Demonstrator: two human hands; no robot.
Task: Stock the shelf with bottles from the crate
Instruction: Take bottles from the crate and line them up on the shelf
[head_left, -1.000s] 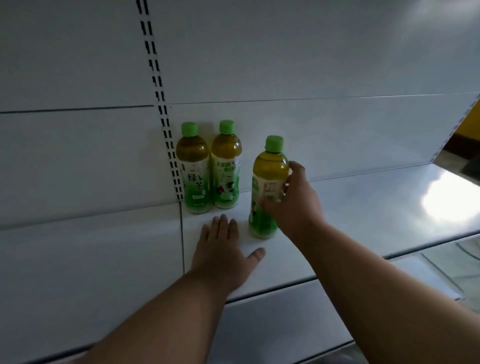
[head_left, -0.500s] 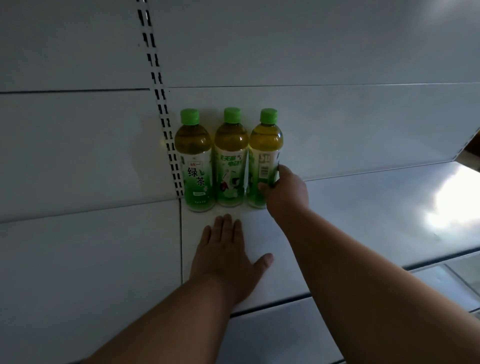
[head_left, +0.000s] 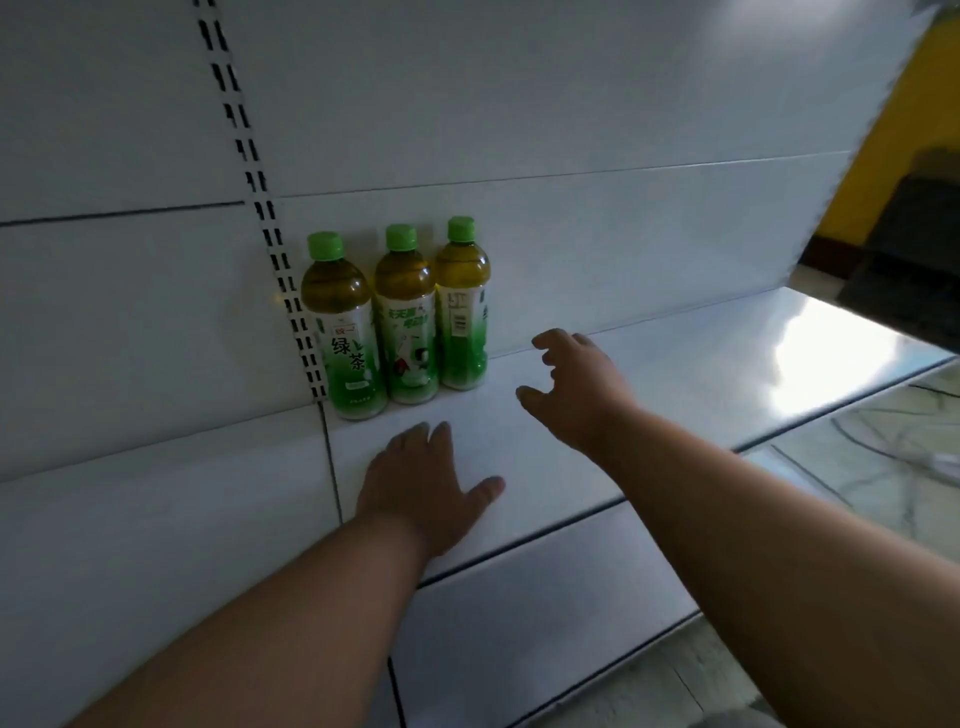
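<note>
Green-capped bottles (head_left: 402, 317) stand touching in a row on the shelf (head_left: 675, 374). Right hand (head_left: 576, 387), grip spread and empty, hovers beside them; a careless swing could topple the row. Left hand (head_left: 421, 488) lies flat before them.

The scene is dimly lit overall, with a cool grey-green cast laid over the white metal shelf (head_left: 675, 374) and its white back panel (head_left: 571, 104). Light is admitted from the right, where a blown-out patch of glare (head_left: 831, 353) is reflected off the shelf surface and detail is lost. The left side is left in deep shade, and corner vignetting is seen. Three clear plastic tea bottles with green caps (head_left: 402, 317) are lit softly, with a small yellow glint thrown on the slotted upright (head_left: 283, 299) beside them. Straight panel seams are bowed by wide-angle distortion. Slight softness and compression smear are noticed throughout, most on the forearms near the lower edge.
</note>
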